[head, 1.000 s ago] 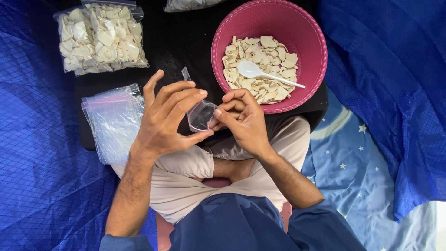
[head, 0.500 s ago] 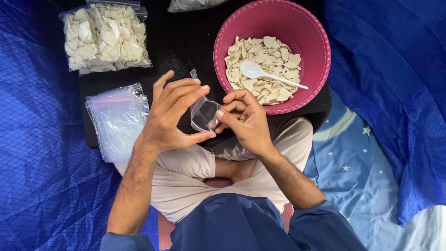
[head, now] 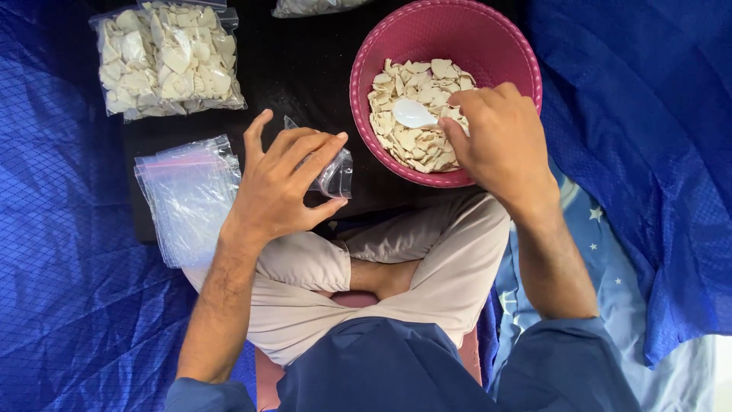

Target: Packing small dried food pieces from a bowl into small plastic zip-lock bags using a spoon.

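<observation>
White spoon handle hides under the right hand gripping it in the pink bowl of chips. Left hand pinches a small clear bag.

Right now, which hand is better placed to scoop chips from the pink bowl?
The right hand. It is already over the pink bowl, fingers on the white spoon among the chips. The left hand is holding a small clear bag.
</observation>
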